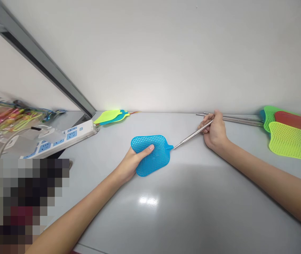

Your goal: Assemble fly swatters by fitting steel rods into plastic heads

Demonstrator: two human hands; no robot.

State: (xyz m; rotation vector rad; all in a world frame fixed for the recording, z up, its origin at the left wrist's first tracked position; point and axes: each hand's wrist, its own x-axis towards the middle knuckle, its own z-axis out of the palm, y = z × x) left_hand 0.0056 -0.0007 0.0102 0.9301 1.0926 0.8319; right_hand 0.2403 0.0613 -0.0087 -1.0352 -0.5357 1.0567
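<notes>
A blue fly swatter head, perforated and rounded, is gripped by my left hand, with the thumb lying across its face and the other fingers hidden behind it. From the neck of the head a thin metal telescopic rod runs up and right into my right hand. The fingers of that hand are closed round the rod's thicker end. Rod tip and blue neck meet, though I cannot tell how deeply the tip sits inside. Both hands are above the grey table.
At right lie several fly swatters, green, red, yellow and blue, their metal rods pointing left behind my right hand. Yellow and blue swatter heads lie by the wall. A white power strip with plugs and bagged colourful items are at left.
</notes>
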